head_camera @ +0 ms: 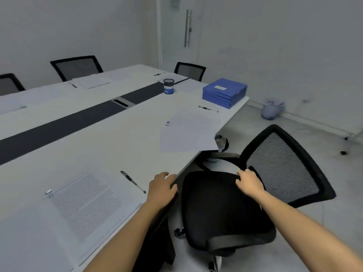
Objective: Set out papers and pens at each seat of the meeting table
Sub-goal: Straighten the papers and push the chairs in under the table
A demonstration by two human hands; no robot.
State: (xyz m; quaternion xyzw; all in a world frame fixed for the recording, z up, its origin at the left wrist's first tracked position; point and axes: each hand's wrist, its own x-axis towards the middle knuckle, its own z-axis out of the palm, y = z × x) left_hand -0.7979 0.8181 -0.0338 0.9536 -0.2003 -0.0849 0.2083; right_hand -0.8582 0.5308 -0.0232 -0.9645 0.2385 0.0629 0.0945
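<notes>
Left fingers [164, 174] loosely bent, empty, on near table [117, 134] edge, just right of pen [133, 181]; right fingers [242, 173] gripping chair seat [216, 203].

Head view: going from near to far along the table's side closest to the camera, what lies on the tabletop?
Clipped printed document → near pen → loose sheets → far pen → stack of blue folders.
</notes>
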